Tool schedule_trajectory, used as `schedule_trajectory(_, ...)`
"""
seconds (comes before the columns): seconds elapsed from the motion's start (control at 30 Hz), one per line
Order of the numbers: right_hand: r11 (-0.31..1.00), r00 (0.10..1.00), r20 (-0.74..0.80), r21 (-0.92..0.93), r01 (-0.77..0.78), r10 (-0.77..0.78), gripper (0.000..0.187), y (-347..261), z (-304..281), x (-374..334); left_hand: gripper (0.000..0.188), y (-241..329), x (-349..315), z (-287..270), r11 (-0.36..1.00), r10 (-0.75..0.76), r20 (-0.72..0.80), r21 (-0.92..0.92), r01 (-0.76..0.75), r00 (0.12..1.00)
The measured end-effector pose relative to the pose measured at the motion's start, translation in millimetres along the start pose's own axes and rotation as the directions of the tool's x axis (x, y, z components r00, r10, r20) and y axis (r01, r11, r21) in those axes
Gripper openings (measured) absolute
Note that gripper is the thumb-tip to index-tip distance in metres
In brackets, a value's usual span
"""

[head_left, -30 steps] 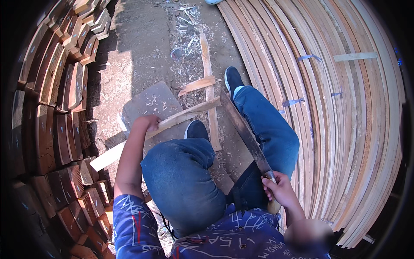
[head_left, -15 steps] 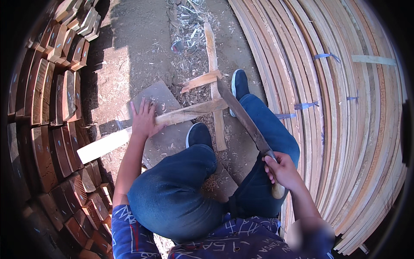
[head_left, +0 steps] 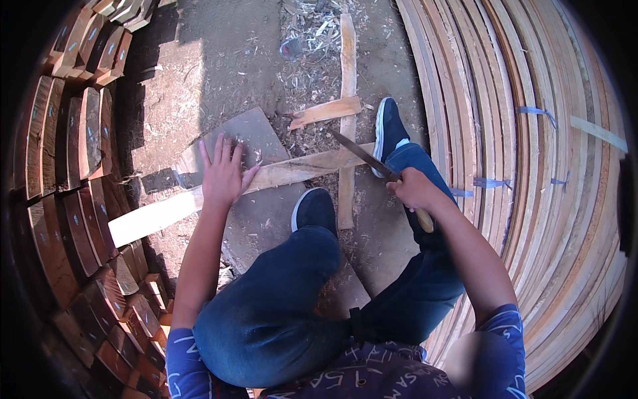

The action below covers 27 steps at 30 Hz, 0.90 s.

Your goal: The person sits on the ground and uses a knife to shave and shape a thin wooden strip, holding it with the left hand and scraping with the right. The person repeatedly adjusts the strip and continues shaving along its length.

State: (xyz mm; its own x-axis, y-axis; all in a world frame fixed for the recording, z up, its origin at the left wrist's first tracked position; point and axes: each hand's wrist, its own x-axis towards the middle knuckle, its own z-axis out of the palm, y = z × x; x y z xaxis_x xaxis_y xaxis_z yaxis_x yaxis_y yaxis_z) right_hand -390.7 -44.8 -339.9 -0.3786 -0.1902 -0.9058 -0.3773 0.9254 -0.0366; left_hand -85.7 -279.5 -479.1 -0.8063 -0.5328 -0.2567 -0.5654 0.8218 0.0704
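Observation:
My left hand (head_left: 224,171) lies flat with its fingers spread, pressing on a pale wooden plank (head_left: 292,170). The plank slants from lower left to upper right. Its right end rests across a long narrow wooden strip (head_left: 348,60) on the ground. My right hand (head_left: 413,189) is closed round the wooden handle of a machete (head_left: 357,150). The blade points forward and left, over the plank's right end; I cannot tell whether it touches. A short piece of wood (head_left: 325,112) lies across the strip, farther off. Under the left hand is a flat board (head_left: 249,130).
Stacked reddish timber blocks (head_left: 60,226) line the left side. Long boards bundled with blue ties (head_left: 538,113) run along the right. Wood shavings (head_left: 322,33) litter the ground ahead. My shoes (head_left: 315,211) stand on either side of the strip.
My right hand has moved forward with the machete, and the blade now reaches over the plank's end. My left hand stays on the plank. The whole view has shifted slightly.

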Motion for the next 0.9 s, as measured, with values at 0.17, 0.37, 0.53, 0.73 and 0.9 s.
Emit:
schedule_trajectory(0.17,0.986,0.999,-0.037,0.164,0.033,-0.027,0.043,-28.3,-40.0,-0.5,0.063,-1.8,1.6,3.0,1.000,-0.023,-0.018,0.009,0.023,1.000)
schedule_trajectory(0.37,0.978,0.999,-0.047,0.207,0.033,-0.024,0.047,-6.0,-7.2,-4.7,0.061,1.6,0.3,-1.0,1.000,0.001,-0.083,-0.014,-0.003,0.997)
schedule_trajectory(0.53,1.000,0.999,0.046,-0.004,-0.010,0.010,0.047,-6.7,-12.0,-5.5,0.059,3.9,-1.7,3.8,1.000,0.019,-0.136,0.016,-0.017,0.991)
schedule_trajectory(0.73,0.937,0.973,-0.169,0.287,0.199,-0.155,0.045,-46.4,-20.4,-19.4,0.062,5.1,-7.3,-3.4,0.999,-0.006,-0.076,0.038,0.009,0.997)
schedule_trajectory(0.9,0.998,0.999,-0.003,0.047,-0.044,0.044,0.045,14.8,21.8,2.5,0.063,6.8,-5.1,-2.8,0.999,0.007,-0.091,0.034,-0.004,0.996)
